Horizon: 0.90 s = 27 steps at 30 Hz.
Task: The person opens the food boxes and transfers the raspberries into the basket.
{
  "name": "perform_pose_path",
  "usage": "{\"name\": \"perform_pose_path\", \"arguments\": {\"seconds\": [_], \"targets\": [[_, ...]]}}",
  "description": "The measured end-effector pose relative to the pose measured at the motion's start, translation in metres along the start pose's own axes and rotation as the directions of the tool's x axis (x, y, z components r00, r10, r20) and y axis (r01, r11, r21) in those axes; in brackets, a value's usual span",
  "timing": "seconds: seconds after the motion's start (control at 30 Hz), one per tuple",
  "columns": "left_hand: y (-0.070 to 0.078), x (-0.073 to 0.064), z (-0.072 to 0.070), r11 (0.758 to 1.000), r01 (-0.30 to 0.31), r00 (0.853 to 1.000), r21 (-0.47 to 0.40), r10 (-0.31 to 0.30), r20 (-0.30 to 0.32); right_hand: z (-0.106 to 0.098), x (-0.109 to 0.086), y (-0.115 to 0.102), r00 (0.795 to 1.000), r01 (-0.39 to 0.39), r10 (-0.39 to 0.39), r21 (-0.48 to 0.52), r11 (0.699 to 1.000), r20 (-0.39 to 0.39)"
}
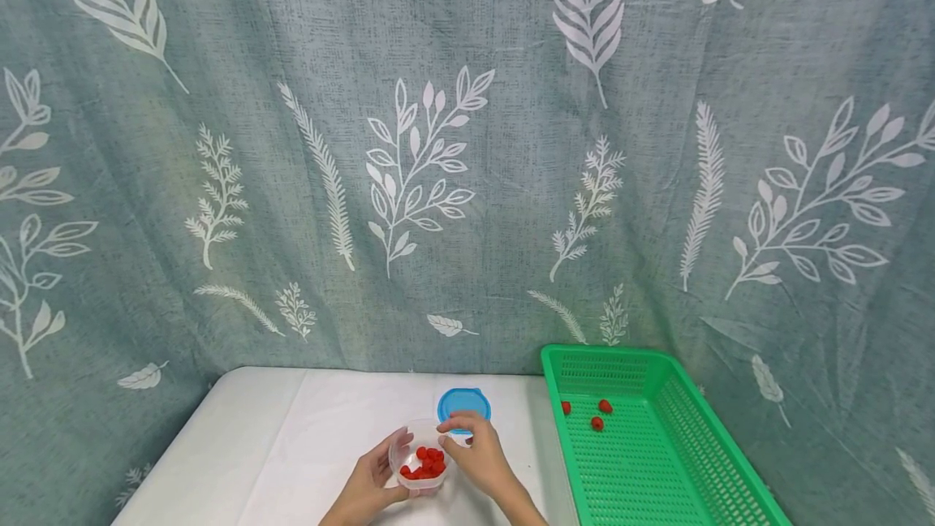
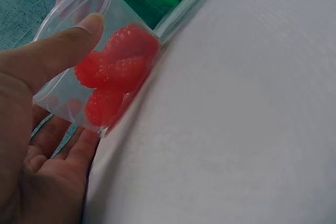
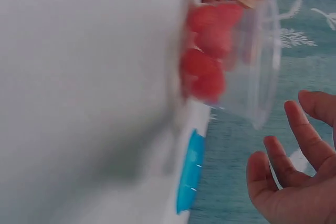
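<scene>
My left hand (image 1: pixel 371 477) holds a clear plastic tub (image 2: pixel 119 13) from its side, with the thumb against the outer wall and other fingers round the far side. Several red raspberries (image 1: pixel 431 461) lie piled at the tub's bottom, visible through the wall in both wrist views. Over the right side of the tub's rim in the head view is my right hand (image 1: pixel 478 454), its fingers spread and loosely bent. The right wrist view shows nothing between those fingers (image 3: pixel 303 135), which are a little apart from the tub's rim.
Behind the tub, a round blue lid (image 1: pixel 464 402) lies on the white table (image 1: pixel 321 428), partly covered by my right hand. To the right stands a green plastic basket (image 1: pixel 657 453) with a few raspberries (image 1: pixel 597 424) inside. A patterned curtain (image 1: pixel 467 299) hangs along the back.
</scene>
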<state>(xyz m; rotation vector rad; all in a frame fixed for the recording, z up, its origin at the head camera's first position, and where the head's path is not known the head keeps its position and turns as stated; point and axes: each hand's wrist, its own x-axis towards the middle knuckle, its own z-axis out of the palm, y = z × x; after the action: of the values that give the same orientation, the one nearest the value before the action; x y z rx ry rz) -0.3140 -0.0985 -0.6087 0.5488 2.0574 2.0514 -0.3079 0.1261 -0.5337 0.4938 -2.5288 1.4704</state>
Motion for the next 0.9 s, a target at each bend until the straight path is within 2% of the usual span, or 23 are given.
{"name": "perform_pose_path", "arguments": {"seconds": [0.2,0.33,0.47,0.6,0.77,0.9], "targets": [[-0.001,0.0,-0.001,1.0,-0.003,1.0,0.001,0.003,0.006,0.016,0.003,0.012,0.997,-0.06,0.058,0.05,0.997,0.046],[0.0,0.0,-0.001,1.0,0.004,1.0,0.001,-0.004,0.004,0.022,0.01,0.013,0.989,-0.118,0.109,0.089,0.989,0.104],[0.001,-0.001,0.0,1.0,0.004,1.0,0.0,-0.004,0.0,0.029,0.016,0.012,0.981,-0.146,0.134,0.084,0.986,0.138],[0.001,-0.003,0.002,1.0,-0.014,1.0,-0.004,0.014,0.004,0.035,0.019,0.012,0.979,-0.168,0.163,0.029,0.985,0.127],[0.001,-0.002,0.001,1.0,-0.013,1.0,-0.009,0.013,0.003,0.041,0.022,0.005,0.975,-0.186,0.195,-0.087,0.979,0.104],[0.002,-0.001,0.0,1.0,0.004,1.0,-0.005,-0.004,-0.004,0.044,0.024,0.0,0.979,-0.148,0.174,-0.209,0.967,0.11]]}}
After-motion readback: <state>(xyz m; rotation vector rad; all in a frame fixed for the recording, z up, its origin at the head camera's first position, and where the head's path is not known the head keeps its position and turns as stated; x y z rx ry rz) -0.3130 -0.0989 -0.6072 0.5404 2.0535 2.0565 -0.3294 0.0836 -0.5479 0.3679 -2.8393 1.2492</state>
